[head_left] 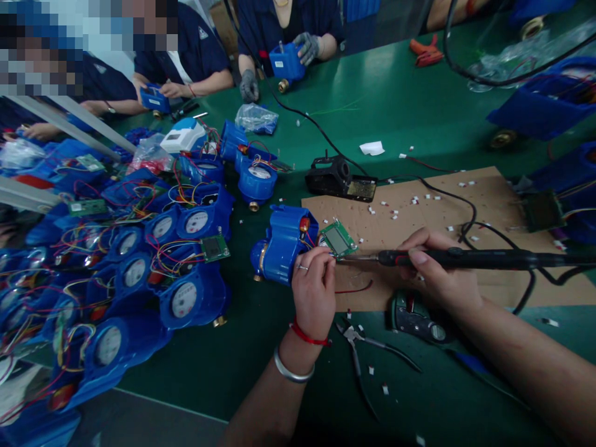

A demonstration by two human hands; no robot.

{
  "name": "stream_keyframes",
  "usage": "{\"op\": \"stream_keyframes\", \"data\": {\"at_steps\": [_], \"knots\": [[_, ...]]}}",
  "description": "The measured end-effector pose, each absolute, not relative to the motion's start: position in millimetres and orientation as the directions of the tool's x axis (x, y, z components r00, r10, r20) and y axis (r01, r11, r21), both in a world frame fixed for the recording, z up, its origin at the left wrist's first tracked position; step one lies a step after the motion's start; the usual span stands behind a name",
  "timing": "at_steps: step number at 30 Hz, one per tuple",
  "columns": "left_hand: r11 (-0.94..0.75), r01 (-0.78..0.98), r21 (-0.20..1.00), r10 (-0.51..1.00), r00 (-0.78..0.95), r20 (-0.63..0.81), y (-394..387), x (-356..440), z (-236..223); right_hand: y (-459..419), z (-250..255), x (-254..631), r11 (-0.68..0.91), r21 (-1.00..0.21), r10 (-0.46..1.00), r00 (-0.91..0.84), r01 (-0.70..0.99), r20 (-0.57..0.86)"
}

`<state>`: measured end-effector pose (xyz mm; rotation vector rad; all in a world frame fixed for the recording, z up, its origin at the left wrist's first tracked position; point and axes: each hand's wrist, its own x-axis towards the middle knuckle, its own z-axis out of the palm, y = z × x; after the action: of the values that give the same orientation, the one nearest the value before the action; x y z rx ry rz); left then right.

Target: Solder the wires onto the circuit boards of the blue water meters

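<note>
Currently the right hand (440, 273) grips a soldering iron (488, 258); the left hand (314, 285) curls by a circuit board (339, 239), hold unclear

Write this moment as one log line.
left hand: at circuit board; right hand: holds soldering iron, tip near board; beside board: blue meter housing; nearby: cutters, handles spread

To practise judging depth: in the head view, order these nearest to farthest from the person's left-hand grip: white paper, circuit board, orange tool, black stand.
1. Circuit board, immediately ahead-right.
2. Black stand, beyond that.
3. White paper, farther ahead-right.
4. Orange tool, farthest, upper right.
</note>
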<state>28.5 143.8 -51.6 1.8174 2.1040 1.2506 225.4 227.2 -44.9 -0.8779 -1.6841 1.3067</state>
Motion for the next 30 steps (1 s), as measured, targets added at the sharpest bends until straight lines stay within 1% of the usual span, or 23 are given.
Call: {"op": "stream_keyframes", "data": {"at_steps": [4,9,15,18,20,22,25,28,30], "knots": [[-0.048,0.786,0.616,0.861,-0.281,0.425,143.5,27.8,-51.9,227.1,-44.5,225.0,0.240,-0.970,0.893,-0.401,0.044,0.203],[-0.049,0.790,0.611,0.862,-0.275,0.425,143.1,27.2,-52.0,225.8,-44.6,224.6,0.184,-0.983,0.910,-0.375,-0.023,0.179],[-0.050,0.790,0.611,0.861,-0.276,0.427,143.3,27.6,-52.0,225.9,-43.1,225.0,0.218,-0.976,0.898,-0.394,0.017,0.194],[-0.047,0.790,0.611,0.862,-0.278,0.425,143.3,27.9,-52.1,225.6,-45.2,224.3,0.199,-0.980,0.901,-0.390,-0.021,0.191],[-0.044,0.790,0.611,0.862,-0.279,0.423,143.1,27.9,-51.8,225.4,-47.4,223.9,0.167,-0.982,0.909,-0.371,-0.092,0.189],[-0.041,0.790,0.612,0.863,-0.280,0.419,142.9,27.7,-51.4,226.9,-47.8,223.7,0.144,-0.976,0.929,-0.317,-0.166,0.190],[-0.038,0.787,0.615,0.870,-0.277,0.408,143.2,26.9,-51.8,236.6,-40.5,221.6,0.167,-0.961,0.964,-0.169,-0.221,0.206],[-0.031,0.786,0.617,0.875,-0.278,0.398,143.1,27.5,-52.7,259.4,-25.1,213.8,0.201,-0.958,0.976,-0.042,-0.205,0.214],[-0.024,0.792,0.610,0.871,-0.282,0.401,140.7,29.7,-50.9,280.7,-15.4,205.0,0.162,-0.978,0.986,-0.020,-0.134,0.166]]}}
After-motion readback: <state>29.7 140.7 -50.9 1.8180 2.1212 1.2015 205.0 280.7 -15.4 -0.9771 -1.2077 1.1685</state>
